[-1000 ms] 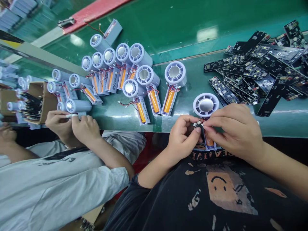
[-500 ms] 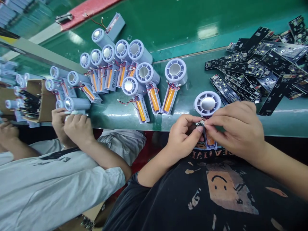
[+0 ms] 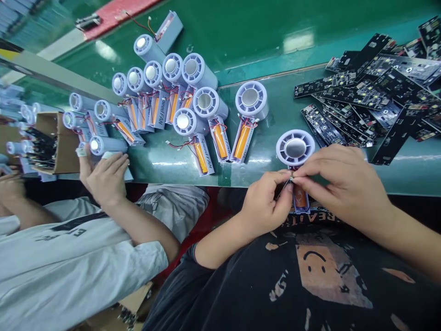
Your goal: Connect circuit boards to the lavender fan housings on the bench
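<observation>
Right at the bench edge in front of me is a pale lilac handheld fan [image 3: 295, 147], its round slotted end up and its open handle, with an orange battery cell [image 3: 300, 197], pointing toward me. Above that handle, my left hand [image 3: 267, 202] pinches a thin dark piece, seen nearly edge-on, that looks like a circuit board [image 3: 283, 187]. The fingertips of my right hand [image 3: 341, 184] are closed on a small white wire connector [image 3: 291, 178], meeting my left fingertips there. Fingers hide most of both small parts.
A heap of black circuit boards [image 3: 365, 101] lies to the right. Several fans with orange cells [image 3: 220, 138] stand left of centre on the green bench [image 3: 255, 50]. Farther left, a co-worker's hands [image 3: 106, 179] are beside more fans and a cardboard box [image 3: 67, 147].
My fingertips have drawn closer together around the connector, and the thin board is turned more edge-on. The co-worker's hands have parted and their fingers have spread.
</observation>
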A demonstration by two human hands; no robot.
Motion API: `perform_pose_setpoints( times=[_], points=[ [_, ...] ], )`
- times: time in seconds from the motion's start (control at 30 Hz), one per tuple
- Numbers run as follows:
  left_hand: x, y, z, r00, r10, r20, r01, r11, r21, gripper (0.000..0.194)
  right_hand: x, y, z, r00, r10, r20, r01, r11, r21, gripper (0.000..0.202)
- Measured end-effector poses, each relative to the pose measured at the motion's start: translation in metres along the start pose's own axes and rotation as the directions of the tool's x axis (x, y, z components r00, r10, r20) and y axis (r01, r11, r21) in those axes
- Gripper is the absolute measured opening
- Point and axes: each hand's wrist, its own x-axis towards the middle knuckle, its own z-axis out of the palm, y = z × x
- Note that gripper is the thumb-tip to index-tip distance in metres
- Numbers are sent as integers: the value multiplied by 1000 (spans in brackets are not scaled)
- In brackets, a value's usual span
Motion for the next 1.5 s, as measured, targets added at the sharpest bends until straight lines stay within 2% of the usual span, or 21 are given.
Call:
perform_pose_setpoints(
  times=[0.07,0.1,0.17,0.23,0.3,0.37,0.43,0.5,0.53,0.6,0.7,0.77,0.87,0.93,1.1,1.2,1.3,1.4,1.5],
  points=[
    [2,0,-1,1000,28,13,-29,999,39,16,2,3,-2,999,34,0,-34,999,27,15],
    [3,0,-2,1000,1,31,-1,1000,10,19,2,5,-3,998,45,-33,-44,998,41,11],
    [4,-1,-4,989,-111,100,125,982,-142,29,2,8,-7,990,38,-137,-26,996,90,10],
    [4,-1,-7,952,-221,211,282,903,-325,42,0,8,-11,986,-4,-169,32,987,160,13],
    [4,4,-12,913,-250,322,377,817,-436,56,-3,5,-14,997,-63,-36,69,975,211,23],
    [5,12,-17,884,-216,414,408,789,-459,73,-6,0,-15,980,-82,181,54,986,159,39],
    [5,18,-23,853,-163,495,407,802,-438,87,-7,-4,-14,952,-13,306,3,999,33,47],
    [4,21,-28,826,-130,549,403,818,-411,92,-6,-5,-13,933,100,345,-102,995,-13,43],
    [4,20,-29,824,-124,553,397,823,-406,92,-5,-3,-12,919,155,362,-177,984,28,39],
    [3,13,-31,854,-150,498,378,836,-397,84,-3,1,-13,871,240,429,-353,913,206,36],
    [4,-1,-28,928,-217,303,310,900,-305,53,-2,8,-14,781,288,554,-566,702,433,39],
    [7,-8,-22,963,-166,211,208,959,-194,41,-4,10,-12,748,286,599,-621,619,481,42],
    [15,-13,-13,973,1,233,13,998,-60,47,-7,9,-9,744,271,611,-632,583,511,45],
    [21,-14,-9,958,51,282,-40,998,-44,52,-8,9,-9,744,254,618,-631,570,526,45],
    [32,-13,-13,902,68,426,-41,996,-74,58,-8,12,-13,731,179,659,-613,597,518,40],
    [35,-10,-16,886,29,464,-8,999,-49,47,-8,14,-13,703,115,701,-624,572,532,44],
    [36,-6,-15,901,-12,434,18,1000,-9,28,-7,15,-12,701,78,709,-639,511,575,48],
    [35,-3,-13,930,-27,367,-6,996,90,10,-7,17,-12,701,92,707,-649,493,580,48],
    [33,-3,-13,961,41,272,-109,965,238,16,-6,19,-13,687,111,718,-668,485,564,47]
  ],
)
